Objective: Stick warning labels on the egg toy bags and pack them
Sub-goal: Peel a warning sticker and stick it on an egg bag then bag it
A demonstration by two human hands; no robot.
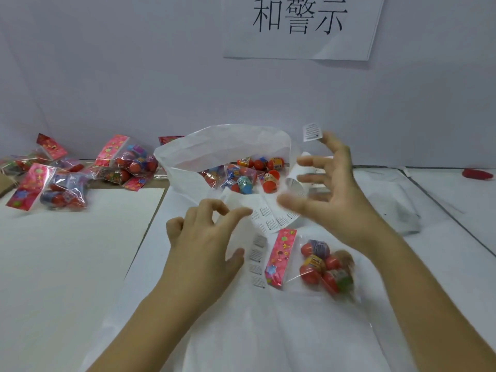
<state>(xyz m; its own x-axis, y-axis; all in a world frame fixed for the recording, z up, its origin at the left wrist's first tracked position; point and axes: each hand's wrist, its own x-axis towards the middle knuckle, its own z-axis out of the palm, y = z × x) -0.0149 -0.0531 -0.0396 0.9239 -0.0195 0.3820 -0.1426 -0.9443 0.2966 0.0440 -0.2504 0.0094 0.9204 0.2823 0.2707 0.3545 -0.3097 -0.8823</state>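
An egg toy bag (323, 263) with a pink flowered header lies on the white sheet in front of me. Just left of it a white label strip (271, 220) curls across the sheet. My left hand (204, 237) holds this strip, fingers curled over it and thumb against its lower part. Raised above the bag, my right hand (331, 189) has its fingers spread, and a single warning label (312, 132) sticks to its uppermost fingertip. Behind the hands a large white plastic bag (214, 146) stands open with several egg toy bags inside.
A pile of egg toy bags (67, 173) lies at the left rear, partly on a white board (75, 237). A roll of labels (296, 183) sits behind my right hand. A red object (479, 174) lies far right. A paper sign (300, 25) hangs on the wall.
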